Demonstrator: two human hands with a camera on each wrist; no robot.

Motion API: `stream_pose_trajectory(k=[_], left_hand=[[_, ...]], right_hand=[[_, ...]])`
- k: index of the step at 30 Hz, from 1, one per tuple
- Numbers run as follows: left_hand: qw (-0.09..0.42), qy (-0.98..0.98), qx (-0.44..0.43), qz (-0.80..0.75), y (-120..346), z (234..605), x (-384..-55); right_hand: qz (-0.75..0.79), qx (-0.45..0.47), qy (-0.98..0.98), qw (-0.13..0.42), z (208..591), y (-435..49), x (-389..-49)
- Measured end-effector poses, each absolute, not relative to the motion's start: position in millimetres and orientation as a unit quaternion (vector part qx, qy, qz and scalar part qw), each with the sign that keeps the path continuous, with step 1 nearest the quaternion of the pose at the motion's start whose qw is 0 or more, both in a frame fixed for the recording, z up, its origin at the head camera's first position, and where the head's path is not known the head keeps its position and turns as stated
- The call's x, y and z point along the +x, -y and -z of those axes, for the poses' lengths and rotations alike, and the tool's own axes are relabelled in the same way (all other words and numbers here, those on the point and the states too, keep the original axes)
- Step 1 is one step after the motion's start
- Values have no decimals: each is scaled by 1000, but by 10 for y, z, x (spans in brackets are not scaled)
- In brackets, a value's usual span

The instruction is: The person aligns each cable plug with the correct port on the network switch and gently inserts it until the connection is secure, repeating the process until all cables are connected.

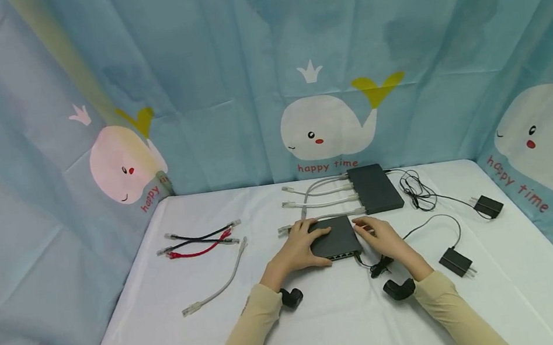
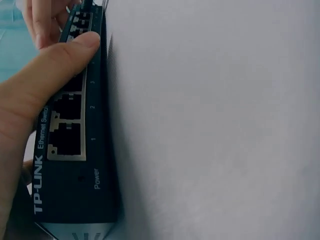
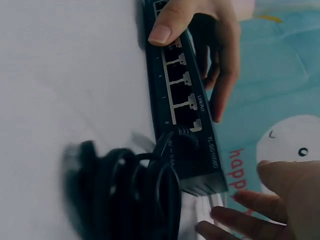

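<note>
Head view: my left hand (image 1: 295, 252) clamps the nearer black switch (image 1: 337, 236), thumb in front, on the white cloth (image 1: 330, 330); my right hand (image 1: 384, 239), fingers apart, lies at its right end, contact unclear. I judge it light, stiff, best held by its edges. Left wrist view: “TP-LINK”, “Ethernet Switch”, “Power”. Right wrist view: “Link/Act”, blurred “TL-” code, bundled cord (image 3: 105, 195).

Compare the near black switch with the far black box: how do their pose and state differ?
The near switch is gripped by the left hand; the far box is untouched. The near switch's ports face the near side, and those in view are empty; the far box has grey cables along its left side. Both are flat and black, each with a black lead.
</note>
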State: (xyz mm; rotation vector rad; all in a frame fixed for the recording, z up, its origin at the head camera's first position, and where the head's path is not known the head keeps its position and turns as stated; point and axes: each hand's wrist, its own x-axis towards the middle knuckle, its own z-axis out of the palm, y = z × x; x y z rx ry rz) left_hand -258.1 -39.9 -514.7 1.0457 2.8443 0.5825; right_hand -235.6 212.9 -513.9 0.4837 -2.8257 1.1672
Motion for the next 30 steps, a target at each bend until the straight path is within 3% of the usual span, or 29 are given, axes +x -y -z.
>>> stream_pose_trajectory(k=[6,12,20,30], left_hand=[[52,-915,346,-202,398,5122,-2615],[62,-907,362,-208,419,5118,-2659],[41,-904,387,-176,439,5118,-2666],[34,-917,356,-177,549,5105,-2649]], right_hand=[[-392,194,900,0,5215,-2066,-2492],[-364,231,902,29,5239,-2007,-2528],[-344,227,909,51,5296,-2032,-2503],[-326,207,920,70,5299,-2024,-2349]])
